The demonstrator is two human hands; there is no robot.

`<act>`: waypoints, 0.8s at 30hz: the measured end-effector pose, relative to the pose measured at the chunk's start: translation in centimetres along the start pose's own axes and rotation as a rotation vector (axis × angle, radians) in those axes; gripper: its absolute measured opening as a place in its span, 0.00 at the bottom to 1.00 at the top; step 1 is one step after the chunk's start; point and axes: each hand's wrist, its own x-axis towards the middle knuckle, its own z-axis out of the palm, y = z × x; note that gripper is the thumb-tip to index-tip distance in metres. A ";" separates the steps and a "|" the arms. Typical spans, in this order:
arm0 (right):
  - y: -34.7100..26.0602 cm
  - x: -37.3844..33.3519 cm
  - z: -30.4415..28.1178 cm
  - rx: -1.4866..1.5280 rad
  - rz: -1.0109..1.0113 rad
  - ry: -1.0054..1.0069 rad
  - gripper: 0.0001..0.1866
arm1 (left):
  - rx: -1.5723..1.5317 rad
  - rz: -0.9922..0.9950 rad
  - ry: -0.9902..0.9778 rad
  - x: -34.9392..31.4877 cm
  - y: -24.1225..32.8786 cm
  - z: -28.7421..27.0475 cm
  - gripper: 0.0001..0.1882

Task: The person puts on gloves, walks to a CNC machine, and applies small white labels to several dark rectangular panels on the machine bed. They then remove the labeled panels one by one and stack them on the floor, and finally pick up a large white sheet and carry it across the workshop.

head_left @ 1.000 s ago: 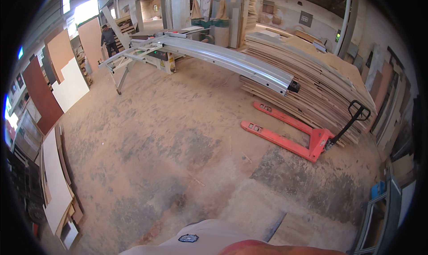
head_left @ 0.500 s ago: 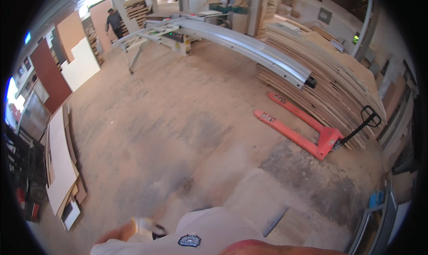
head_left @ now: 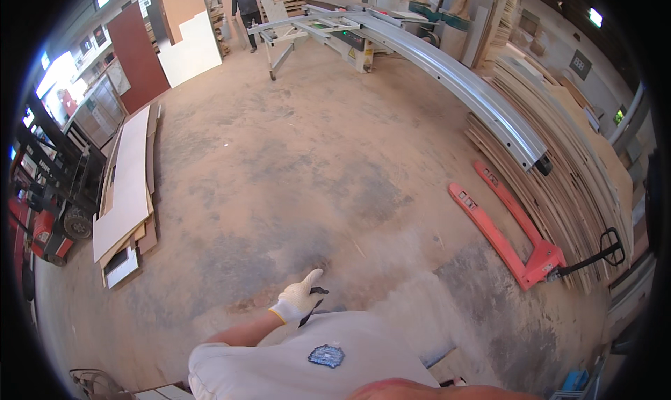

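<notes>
My left hand (head_left: pixel 299 297) is in a pale work glove with a yellow cuff edge, held in front of my body over the floor. One finger or the thumb stretches out from it. A small dark patch shows along its inner side; whether that is the glove's palm or a separate thing is unclear. I see nothing plainly held. My right arm (head_left: pixel 433 391) crosses the bottom edge toward the right, and its hand lies outside the picture. Ahead on the right, apart from both hands, stands a red pallet jack (head_left: pixel 538 264) with a black handle.
A panel saw (head_left: pixel 360 47) with a long metal rail (head_left: pixel 482 92) stands ahead. Stacked boards (head_left: pixel 566 155) line the right. Flat panels (head_left: pixel 126 183) lie at left beside a red forklift (head_left: pixel 52 225). A person (head_left: pixel 246 9) stands at the far left, near upright panels (head_left: pixel 140 57).
The view has swung left and the surroundings have shifted right and down in the picture. My left hand has risen forward from near my side. The far person appears nearer and facing this way.
</notes>
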 end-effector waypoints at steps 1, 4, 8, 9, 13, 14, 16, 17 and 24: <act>-0.2 -0.3 -0.4 0.220 0.134 0.165 0.14 | -0.010 -0.019 0.052 -0.2 -0.1 0.6 0.37; 0.0 -1.2 -2.2 0.807 0.687 0.725 0.14 | -0.067 -0.101 0.187 -0.7 -0.3 2.3 0.36; 2.1 1.6 -6.4 0.247 -0.228 0.130 0.07 | -0.289 0.020 0.236 -0.8 -0.5 4.1 0.20; 2.7 3.1 -6.9 0.313 -0.046 0.202 0.08 | -0.350 0.028 0.212 -0.7 -0.8 4.5 0.16; 0.6 11.7 -6.6 0.532 0.719 0.436 0.18 | -0.378 -0.064 0.248 0.4 -2.4 5.8 0.18; -0.8 13.6 -4.4 0.453 0.687 0.511 0.21 | -0.359 -0.008 0.301 0.5 -2.8 6.3 0.18; -4.5 16.8 -0.1 0.475 0.599 0.362 0.23 | -0.236 0.105 0.465 0.9 -3.3 7.1 0.18; -6.3 17.8 2.6 0.432 0.561 0.270 0.23 | -0.220 0.031 0.479 1.0 -3.4 7.4 0.15; -12.0 20.7 15.0 0.521 0.543 -0.428 0.29 | -1.302 -0.125 0.580 0.4 -2.1 1.9 0.05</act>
